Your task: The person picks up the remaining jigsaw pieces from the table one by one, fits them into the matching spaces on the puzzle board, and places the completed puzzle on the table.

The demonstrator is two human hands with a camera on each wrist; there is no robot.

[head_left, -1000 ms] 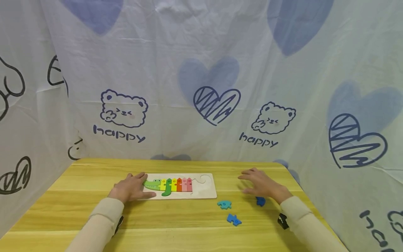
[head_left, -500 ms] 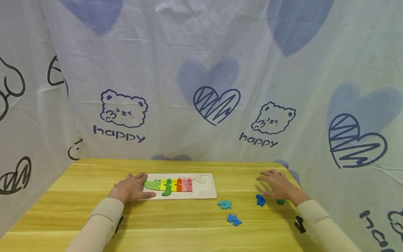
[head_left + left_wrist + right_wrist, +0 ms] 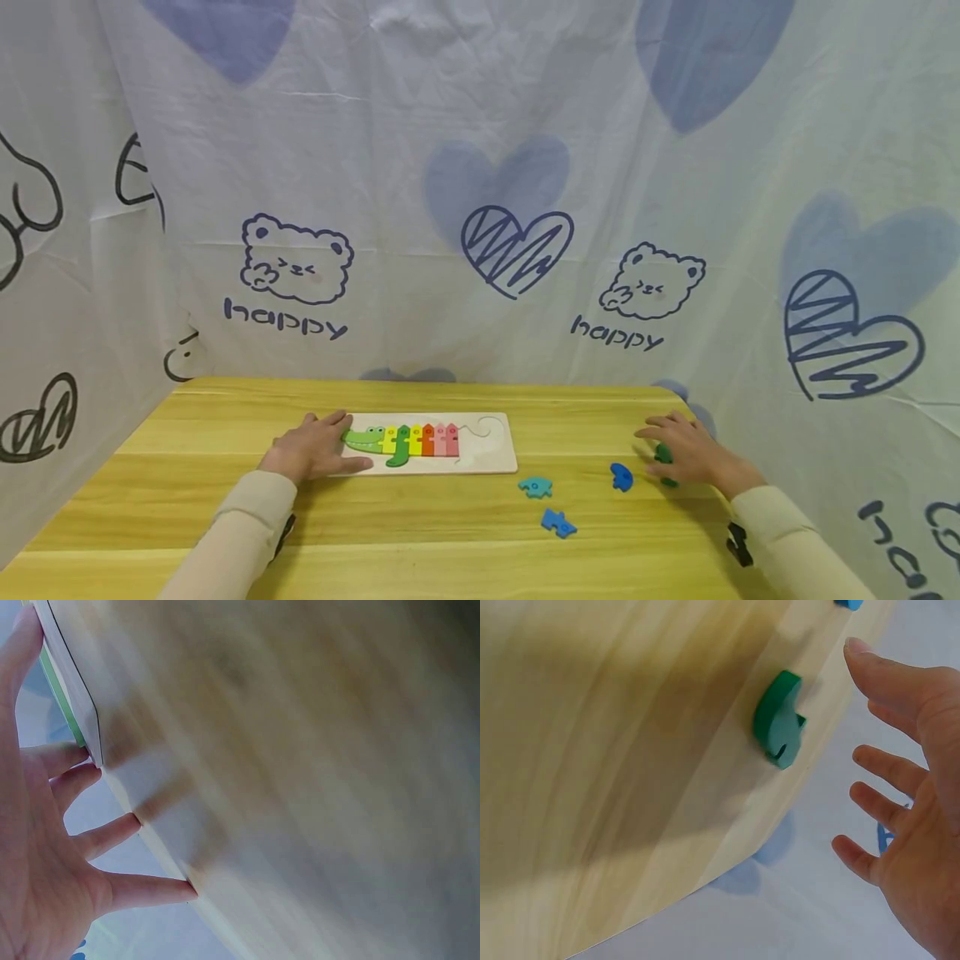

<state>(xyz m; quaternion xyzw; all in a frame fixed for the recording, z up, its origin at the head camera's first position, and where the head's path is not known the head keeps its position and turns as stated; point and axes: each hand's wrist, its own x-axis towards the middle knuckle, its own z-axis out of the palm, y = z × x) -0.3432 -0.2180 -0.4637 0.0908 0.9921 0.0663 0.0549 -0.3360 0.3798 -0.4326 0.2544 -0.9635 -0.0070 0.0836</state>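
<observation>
A pale wooden puzzle board (image 3: 483, 450) lies on the table, with a crocodile of coloured pieces (image 3: 418, 442) set in its left and middle part. My left hand (image 3: 309, 450) rests at the board's left end, fingers spread and thumb along the near edge. In the left wrist view, the fingertips of this hand (image 3: 56, 855) touch the board and the tabletop. Over the table's right side, my right hand (image 3: 690, 450) hovers with parted fingers around a dark green puzzle piece (image 3: 663, 464). The right wrist view shows that green piece (image 3: 778, 720) apart from the fingers (image 3: 889, 769).
A dark blue piece (image 3: 621, 477), a teal piece (image 3: 536, 487) and a mid-blue piece (image 3: 558, 522) lie loose between the board and my right hand. The wooden table (image 3: 420, 550) ends at a printed white cloth (image 3: 405, 333) behind and at both sides.
My right hand has moved right, past the dark blue piece, to the green piece, which has come into sight beneath it. The left hand and the board have stayed put.
</observation>
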